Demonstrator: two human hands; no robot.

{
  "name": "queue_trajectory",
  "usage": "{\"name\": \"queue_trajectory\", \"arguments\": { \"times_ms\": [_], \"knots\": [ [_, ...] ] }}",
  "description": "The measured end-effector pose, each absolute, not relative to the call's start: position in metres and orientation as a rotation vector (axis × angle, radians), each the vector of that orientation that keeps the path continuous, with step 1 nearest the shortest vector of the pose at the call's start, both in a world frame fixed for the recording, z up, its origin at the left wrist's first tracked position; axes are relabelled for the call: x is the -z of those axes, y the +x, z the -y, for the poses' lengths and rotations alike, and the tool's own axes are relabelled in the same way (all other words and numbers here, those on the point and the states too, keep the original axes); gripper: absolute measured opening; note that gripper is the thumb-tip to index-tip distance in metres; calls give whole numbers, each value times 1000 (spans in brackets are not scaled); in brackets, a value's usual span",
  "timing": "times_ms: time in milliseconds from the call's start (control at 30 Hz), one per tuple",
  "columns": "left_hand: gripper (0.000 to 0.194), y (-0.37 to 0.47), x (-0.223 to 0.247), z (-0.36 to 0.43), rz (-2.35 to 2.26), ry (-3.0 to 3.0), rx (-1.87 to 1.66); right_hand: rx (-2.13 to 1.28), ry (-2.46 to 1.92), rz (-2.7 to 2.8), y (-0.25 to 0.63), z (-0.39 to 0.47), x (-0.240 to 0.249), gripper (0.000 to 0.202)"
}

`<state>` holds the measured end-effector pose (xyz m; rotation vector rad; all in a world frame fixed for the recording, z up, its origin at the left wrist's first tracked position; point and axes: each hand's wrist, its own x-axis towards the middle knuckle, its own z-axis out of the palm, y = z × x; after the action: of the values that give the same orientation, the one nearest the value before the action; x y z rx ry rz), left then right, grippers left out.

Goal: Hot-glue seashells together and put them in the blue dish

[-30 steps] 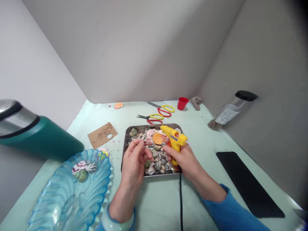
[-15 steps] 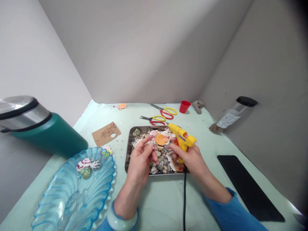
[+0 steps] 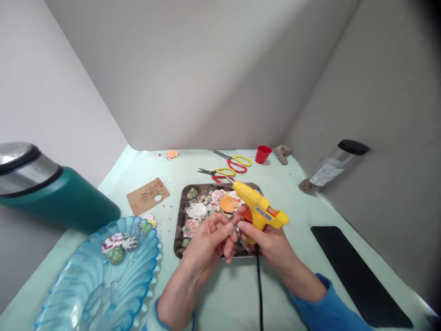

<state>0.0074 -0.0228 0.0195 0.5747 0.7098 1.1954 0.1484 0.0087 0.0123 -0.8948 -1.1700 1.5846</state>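
Observation:
A yellow glue gun [image 3: 257,202] is held in my right hand [image 3: 272,241], its nozzle pointing up and left and its black cord hanging down. My left hand [image 3: 212,241] is closed, thumb against fingers, on a tiny piece I cannot make out. The fingertips of both hands meet around that piece. Beneath them lies a metal tray [image 3: 178,230] of shells, where an orange shell [image 3: 229,203] and a white shell [image 3: 200,210] show. My hands hide the tray's front part.
On the left are a blue glass dish [image 3: 86,271] holding shells, a green bottle [image 3: 76,197] and a brown card [image 3: 148,196]. Scissors [image 3: 223,172], a red cup [image 3: 263,154], a clear jar [image 3: 330,168] and a black slab [image 3: 360,276] lie beyond and right.
My hands have come together, my left moving right and my right moving left. The glue gun has shifted and tilted a little, and the view has turned slightly.

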Motion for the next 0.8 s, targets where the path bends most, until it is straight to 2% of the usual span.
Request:
{"name": "queue_trajectory", "arguments": {
  "times_ms": [133,400,800],
  "knots": [
    [20,7,-19,23,-750,568,-1199,-1520,-910,1152,149,-9,-12,30],
    [33,10,-24,24,-960,684,-1239,-1408,-931,1109,151,-12,-6,29],
    [32,11,-7,19,-1154,827,-1315,-1388,-993,1118,149,-9,-9,32]
  ]
}}
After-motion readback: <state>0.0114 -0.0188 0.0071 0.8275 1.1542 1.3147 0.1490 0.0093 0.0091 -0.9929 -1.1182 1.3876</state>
